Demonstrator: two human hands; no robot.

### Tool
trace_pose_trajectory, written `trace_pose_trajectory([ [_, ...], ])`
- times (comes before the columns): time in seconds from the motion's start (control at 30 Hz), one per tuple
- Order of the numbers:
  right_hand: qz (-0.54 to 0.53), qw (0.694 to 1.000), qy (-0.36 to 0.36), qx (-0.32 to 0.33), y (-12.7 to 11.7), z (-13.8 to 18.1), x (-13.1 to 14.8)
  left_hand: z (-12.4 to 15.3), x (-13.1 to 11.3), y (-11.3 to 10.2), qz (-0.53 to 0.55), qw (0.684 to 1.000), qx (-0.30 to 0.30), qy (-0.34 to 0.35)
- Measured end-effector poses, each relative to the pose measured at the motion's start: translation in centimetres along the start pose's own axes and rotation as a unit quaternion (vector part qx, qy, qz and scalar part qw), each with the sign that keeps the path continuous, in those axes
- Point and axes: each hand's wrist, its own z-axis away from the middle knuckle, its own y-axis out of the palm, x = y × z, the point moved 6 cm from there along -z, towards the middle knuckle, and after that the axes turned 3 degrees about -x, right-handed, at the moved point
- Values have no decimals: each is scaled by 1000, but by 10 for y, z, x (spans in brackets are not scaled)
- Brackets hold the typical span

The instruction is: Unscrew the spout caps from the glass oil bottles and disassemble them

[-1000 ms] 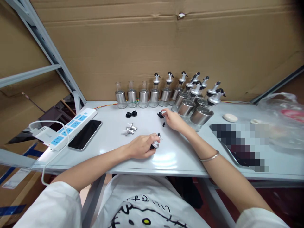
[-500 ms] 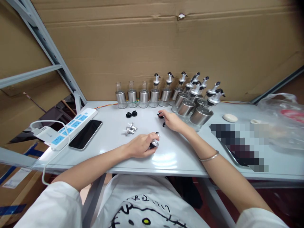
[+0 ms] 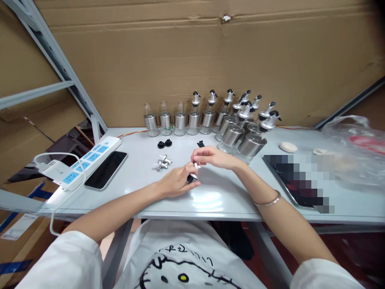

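My left hand (image 3: 176, 181) is closed around a bottle pour spout (image 3: 192, 176) with a silver collar and black stopper, low over the table. My right hand (image 3: 212, 157) meets it from the right, its fingers pinched at the spout's tip; what they hold is mostly hidden. Just beyond the right fingers lie small black cap pieces (image 3: 200, 143). Left of the hands rest silver pour spouts (image 3: 163, 162) without stoppers, and behind those sit two black rubber stoppers (image 3: 165, 143).
Glass bottles with steel sleeves (image 3: 179, 121) line the back, several topped with spouts (image 3: 212, 96). At left are a power strip (image 3: 92, 162) and a phone (image 3: 106, 170). A pale oval object (image 3: 288, 147), a partly blurred dark device (image 3: 279, 174) and a plastic bag (image 3: 357, 148) lie right.
My right hand has come from the small black pieces toward me and left, to the spout in my left hand. The left hand still grips the spout. The view has shifted slightly.
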Motion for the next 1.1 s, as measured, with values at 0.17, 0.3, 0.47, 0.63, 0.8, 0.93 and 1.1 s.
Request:
trace_pose_trajectory([
  [0.17,-2,1000,-11,1,-2,1,3,-2,3,-4,17,999,-43,1],
  [0.3,6,999,-28,-15,-5,0,5,-3,6,-9,23,996,-72,-41],
  [0.47,80,997,-4,-20,-3,-2,0,-2,13,-11,-12,987,-75,-138],
  [0.63,95,995,21,34,9,0,1,-2,18,-9,-50,981,-62,-180],
  [0.8,111,993,44,1,7,1,-1,-5,17,-7,-45,980,-45,-187],
  [0.93,116,992,48,-23,4,-1,-6,-7,14,-6,-24,976,3,-217],
  [1.1,89,995,21,-30,9,-5,-5,-6,14,-5,170,941,-12,-291],
])
